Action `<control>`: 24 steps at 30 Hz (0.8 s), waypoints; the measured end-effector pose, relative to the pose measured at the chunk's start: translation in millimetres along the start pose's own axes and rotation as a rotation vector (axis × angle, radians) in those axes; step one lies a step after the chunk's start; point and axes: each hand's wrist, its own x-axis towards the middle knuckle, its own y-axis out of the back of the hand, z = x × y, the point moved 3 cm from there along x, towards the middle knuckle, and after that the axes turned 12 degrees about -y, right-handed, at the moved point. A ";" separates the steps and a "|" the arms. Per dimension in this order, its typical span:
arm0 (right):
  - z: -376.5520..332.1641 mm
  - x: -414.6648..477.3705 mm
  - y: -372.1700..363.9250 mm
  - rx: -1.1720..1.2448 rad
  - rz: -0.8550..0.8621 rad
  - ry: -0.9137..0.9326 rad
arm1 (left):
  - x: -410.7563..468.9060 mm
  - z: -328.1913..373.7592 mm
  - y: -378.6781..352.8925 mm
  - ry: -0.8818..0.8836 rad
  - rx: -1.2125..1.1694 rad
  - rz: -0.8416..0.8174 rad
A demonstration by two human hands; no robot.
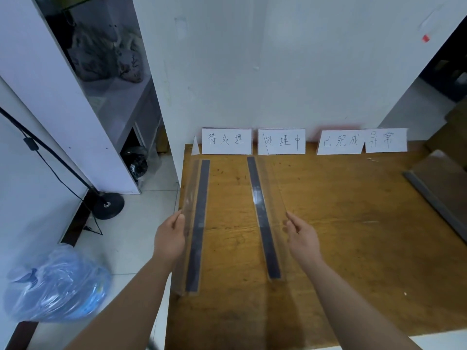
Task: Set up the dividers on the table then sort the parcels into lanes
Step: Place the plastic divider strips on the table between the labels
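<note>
Dividers (199, 223) — clear walls faint, third divider (430, 198) cropped right

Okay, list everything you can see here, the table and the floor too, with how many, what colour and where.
table: one, brown wood, against the white wall
left divider: one, clear with dark strip, by the table's left edge
right divider: one, clear with dark strip, left of the table's middle
third divider: one, clear with grey strip, table's right edge
label cards: four, white, handwritten, table's back edge
plastic bag: one, blue, floor at left
stand base: one, black, floor
left hand: grips left divider
right hand: pinches right divider
</note>
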 end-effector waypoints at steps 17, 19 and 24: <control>5.8 12.8 4.2 -0.039 0.089 0.004 | 5.8 3.0 -20.9 0.013 0.026 0.089; 5.7 12.9 4.3 -0.037 0.083 0.007 | 5.2 4.6 -23.5 0.021 0.023 0.105; 4.1 12.4 6.6 -0.038 0.087 0.012 | 13.2 10.2 -26.3 0.010 0.039 0.093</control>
